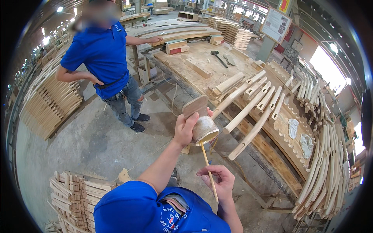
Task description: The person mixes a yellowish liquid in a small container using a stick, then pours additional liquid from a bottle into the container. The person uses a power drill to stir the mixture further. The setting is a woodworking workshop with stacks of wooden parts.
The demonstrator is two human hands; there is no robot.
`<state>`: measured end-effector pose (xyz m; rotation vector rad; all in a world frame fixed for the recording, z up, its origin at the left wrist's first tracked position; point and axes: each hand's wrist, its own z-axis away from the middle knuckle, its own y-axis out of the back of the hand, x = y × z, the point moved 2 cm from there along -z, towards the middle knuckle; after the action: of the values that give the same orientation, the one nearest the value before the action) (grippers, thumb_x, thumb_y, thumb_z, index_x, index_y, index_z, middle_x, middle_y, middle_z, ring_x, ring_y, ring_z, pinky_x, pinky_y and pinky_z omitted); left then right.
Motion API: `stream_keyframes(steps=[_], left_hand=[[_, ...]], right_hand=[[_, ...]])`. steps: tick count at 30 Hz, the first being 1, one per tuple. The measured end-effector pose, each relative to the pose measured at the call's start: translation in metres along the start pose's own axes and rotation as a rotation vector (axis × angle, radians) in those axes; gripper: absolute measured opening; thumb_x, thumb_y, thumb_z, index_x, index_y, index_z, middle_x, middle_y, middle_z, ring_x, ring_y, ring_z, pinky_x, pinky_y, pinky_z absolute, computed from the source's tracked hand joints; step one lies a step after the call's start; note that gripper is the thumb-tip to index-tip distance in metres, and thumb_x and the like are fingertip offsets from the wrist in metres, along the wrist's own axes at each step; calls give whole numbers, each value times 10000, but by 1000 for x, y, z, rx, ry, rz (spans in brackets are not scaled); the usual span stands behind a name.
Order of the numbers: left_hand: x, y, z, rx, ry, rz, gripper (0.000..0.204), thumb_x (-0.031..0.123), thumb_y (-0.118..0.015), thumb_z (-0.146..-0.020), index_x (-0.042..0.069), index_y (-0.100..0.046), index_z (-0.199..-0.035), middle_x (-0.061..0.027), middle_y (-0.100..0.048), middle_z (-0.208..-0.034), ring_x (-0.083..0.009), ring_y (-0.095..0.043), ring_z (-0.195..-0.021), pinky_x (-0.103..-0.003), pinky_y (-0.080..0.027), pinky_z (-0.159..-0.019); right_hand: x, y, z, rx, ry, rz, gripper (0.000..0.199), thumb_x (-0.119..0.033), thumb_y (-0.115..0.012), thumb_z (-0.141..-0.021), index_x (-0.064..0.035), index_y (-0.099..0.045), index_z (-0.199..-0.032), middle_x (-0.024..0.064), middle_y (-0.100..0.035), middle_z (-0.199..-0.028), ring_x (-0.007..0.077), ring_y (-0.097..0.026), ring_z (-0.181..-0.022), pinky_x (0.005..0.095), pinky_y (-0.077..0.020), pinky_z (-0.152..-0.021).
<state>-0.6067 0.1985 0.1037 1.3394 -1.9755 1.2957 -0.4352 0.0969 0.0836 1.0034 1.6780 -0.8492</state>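
My left hand (185, 130) is wrapped round a whitish, stained cup (204, 128), which tilts with its mouth toward me. A flat brown wooden piece with rounded corners (195, 106) stands up behind the cup, in the same hand. From the cup's mouth a thin yellowish stick (206, 161) slants down to my right hand (218, 180), whose thumb and fingers pinch it. What the cup holds cannot be made out. Several curved, slotted wooden legs (248, 112) lie on the workbench just beyond my hands, their ends jutting over its edge.
On the workbench (176, 62) lie a black mallet (219, 59), wood blocks (198, 68) and pale gloves (293, 128). Curved wooden parts (322, 171) are heaped at right. A co-worker in blue (99, 58) stands at far left. Stacked wood (79, 198) is at lower left.
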Motion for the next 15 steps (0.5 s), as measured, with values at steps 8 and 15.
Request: stream_keyframes(steps=[8,15], left_hand=[[1,0,-1,-13,-6,-73,377,242,-402,-901,-72,-519,-1074,-172,-615,-973,-209,-612,-866,-334,-512,-756],[2,-1,1,-13,8,-10,339,211,-426,-911,-57,-560,-1070,-107,-631,-978,-142,-592,-865,-286,-482,-768]], right_hand=[[-3,-2,0,-8,6,27,251,41,-645,-754,30,-535,-979,166,-633,-858,228,-636,-818,342,-522,-756],[-1,-2,2,-10,15,26,260,49,-648,-749,32,-533,-981,167,-632,-862,230,-634,-826,345,-523,-754]])
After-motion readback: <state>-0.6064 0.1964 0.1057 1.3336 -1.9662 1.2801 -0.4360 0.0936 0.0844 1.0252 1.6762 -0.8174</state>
